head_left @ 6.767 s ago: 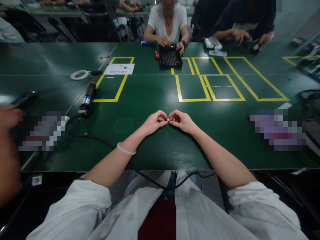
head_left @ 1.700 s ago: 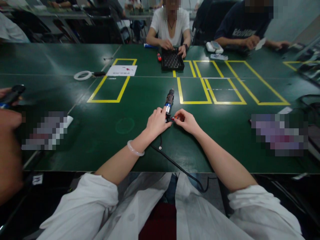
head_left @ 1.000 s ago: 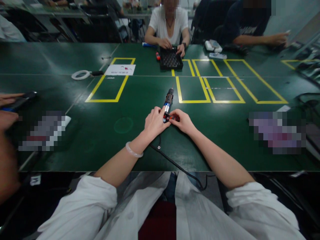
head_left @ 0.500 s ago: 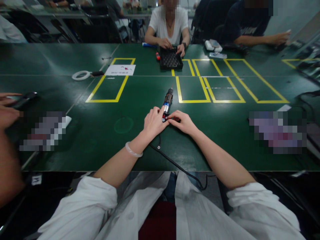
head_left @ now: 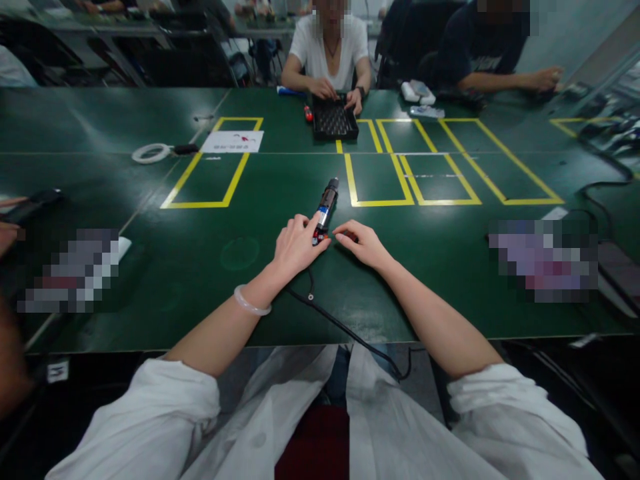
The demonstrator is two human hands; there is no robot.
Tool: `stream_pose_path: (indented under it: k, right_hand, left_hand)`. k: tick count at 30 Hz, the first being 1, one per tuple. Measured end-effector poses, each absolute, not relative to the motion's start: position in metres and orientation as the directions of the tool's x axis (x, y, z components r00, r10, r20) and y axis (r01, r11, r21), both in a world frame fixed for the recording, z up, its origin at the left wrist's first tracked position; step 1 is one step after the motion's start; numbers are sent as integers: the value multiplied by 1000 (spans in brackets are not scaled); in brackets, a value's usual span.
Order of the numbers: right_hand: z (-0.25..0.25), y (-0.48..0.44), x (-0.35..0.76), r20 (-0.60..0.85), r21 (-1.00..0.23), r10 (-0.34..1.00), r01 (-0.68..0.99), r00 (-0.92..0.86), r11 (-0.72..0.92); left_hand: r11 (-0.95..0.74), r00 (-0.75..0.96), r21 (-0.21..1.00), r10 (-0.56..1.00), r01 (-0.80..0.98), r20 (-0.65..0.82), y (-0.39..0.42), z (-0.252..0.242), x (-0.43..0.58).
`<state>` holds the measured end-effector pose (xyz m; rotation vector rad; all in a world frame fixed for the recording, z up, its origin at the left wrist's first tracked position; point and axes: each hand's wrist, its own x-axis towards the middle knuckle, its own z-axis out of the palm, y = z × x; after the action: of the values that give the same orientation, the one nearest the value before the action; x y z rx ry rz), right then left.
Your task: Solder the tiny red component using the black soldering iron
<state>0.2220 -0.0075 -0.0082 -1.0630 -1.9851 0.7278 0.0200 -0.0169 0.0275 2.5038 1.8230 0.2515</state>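
Observation:
My left hand (head_left: pixel 296 245) is wrapped round the lower part of an electric screwdriver (head_left: pixel 327 200), which lies aslant on the table with its black nose pointing away from me. Its middle shows silver and blue, and red parts peek out beside my left thumb. Just to the right, my right hand (head_left: pixel 364 243) rests with thumb and fingers curled round something small, reddish and dark, mostly hidden by the fingers. A small gap separates its fingertips from the screwdriver. A black cord (head_left: pixel 340 323) with a small metal ring terminal (head_left: pixel 311 297) runs below my left hand.
Yellow tape outlines (head_left: pixel 383 202) mark the green table (head_left: pixel 425 293). Ahead, a co-worker handles a black tray (head_left: pixel 336 130). A paper sheet (head_left: pixel 234 141) and white coiled cable (head_left: pixel 150 153) lie left. Blurred-out objects lie on both sides; another person's hand is at far left.
My right fingertips have parted from the screwdriver's lower end. My left hand and the screwdriver have shifted slightly left, and the screwdriver leans a little more. The whole view has also moved slightly.

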Motion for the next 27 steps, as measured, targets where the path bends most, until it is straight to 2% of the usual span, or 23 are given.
stream_pose_path:
  k: [7,18,27]
  right_hand:
    - [-7,-6,223,346,-745,861,449,-372,493]
    - [-12,-4,223,336,-743,856,448,-393,497]
    - [-13,-4,222,348,-735,851,450,-393,508]
  left_hand:
    - [-265,259,61,962,962,86,-10,31,-26]
    - [67,-66,-13,996,998,53,15,36,-152]
    - [249,-257,-97,963,964,-76,44,50,-232]
